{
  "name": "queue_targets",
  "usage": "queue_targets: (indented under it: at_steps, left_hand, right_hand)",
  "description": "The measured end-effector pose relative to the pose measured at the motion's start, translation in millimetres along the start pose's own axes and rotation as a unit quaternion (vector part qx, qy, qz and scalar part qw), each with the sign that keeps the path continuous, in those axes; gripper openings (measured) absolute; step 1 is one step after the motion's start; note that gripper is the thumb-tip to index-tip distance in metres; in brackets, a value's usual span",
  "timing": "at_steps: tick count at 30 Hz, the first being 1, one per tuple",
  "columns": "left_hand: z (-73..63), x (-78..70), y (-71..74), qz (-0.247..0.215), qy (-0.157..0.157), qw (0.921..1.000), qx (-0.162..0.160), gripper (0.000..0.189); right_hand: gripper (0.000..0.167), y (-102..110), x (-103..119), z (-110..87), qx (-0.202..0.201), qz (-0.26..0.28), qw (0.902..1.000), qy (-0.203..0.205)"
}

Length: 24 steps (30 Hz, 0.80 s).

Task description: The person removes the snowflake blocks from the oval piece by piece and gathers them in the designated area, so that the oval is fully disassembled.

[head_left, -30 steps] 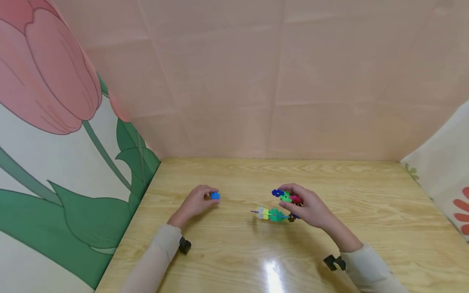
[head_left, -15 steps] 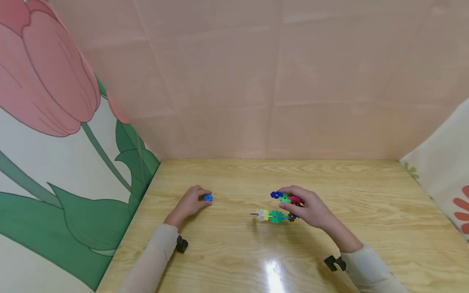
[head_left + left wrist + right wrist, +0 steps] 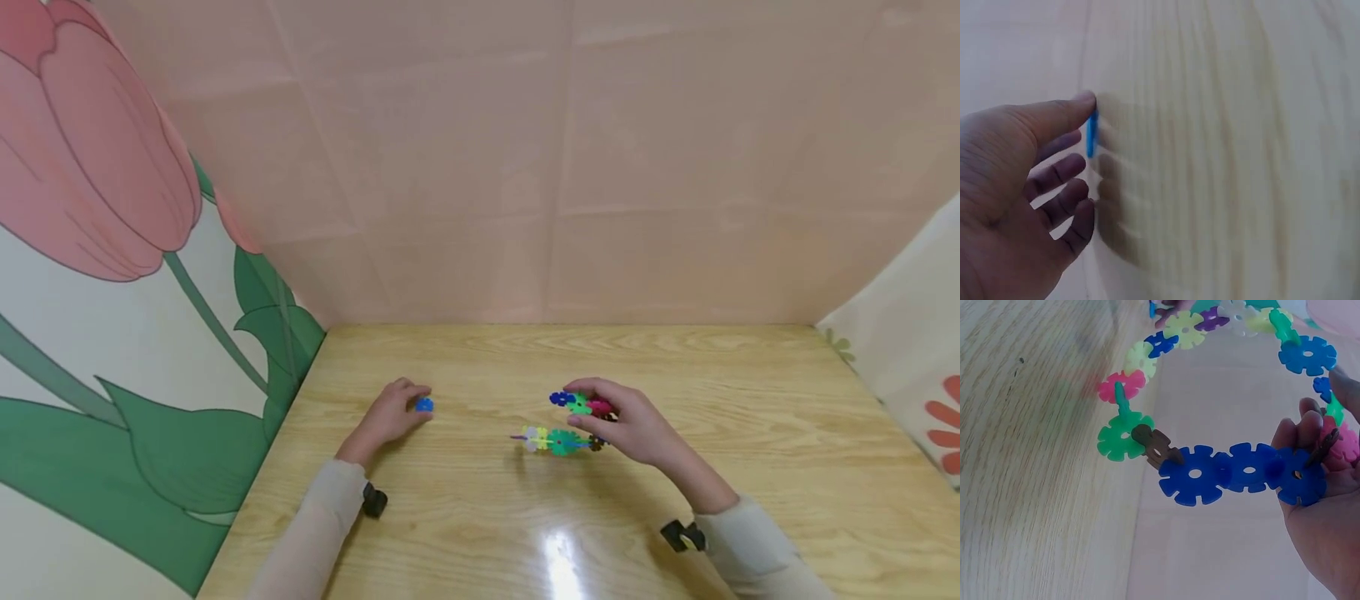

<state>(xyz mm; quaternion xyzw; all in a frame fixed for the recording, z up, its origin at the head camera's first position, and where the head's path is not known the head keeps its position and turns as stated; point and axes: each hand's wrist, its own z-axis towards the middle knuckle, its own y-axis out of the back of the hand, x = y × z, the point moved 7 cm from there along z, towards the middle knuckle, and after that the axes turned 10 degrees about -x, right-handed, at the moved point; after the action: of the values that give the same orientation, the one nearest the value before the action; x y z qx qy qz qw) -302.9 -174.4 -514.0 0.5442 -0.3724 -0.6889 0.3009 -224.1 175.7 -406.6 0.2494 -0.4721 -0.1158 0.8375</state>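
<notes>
My left hand pinches a small blue snowflake disc between thumb and fingertips, just above the table. The left wrist view shows that blue disc edge-on beneath the thumb tip, with the other fingers loosely bent. A chain of linked snowflake discs in blue, brown, green, pink, yellow, purple and white curves round in a loop. My right hand grips this chain at its right side, fingers behind a pink disc. In the head view, its lower row includes a green disc. The palm hides part of the chain.
Both hands work over a wooden table. A pinkish sheet hangs behind it, a tulip-printed panel stands at the left, and a white flower-printed one at the right.
The left hand has drawn slightly to the left with the blue disc, then nearly stopped. The right hand and chain have shifted a little to the left.
</notes>
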Motion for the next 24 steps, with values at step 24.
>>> queue_targets:
  at_steps: [24]
  left_hand:
    - [-12.4,-133.0,20.9,-0.107,-0.177,0.9767,-0.056,0.034]
  right_hand:
    - [0.032,-7.8,8.4,5.2,0.023,0.040,0.9988,0.015]
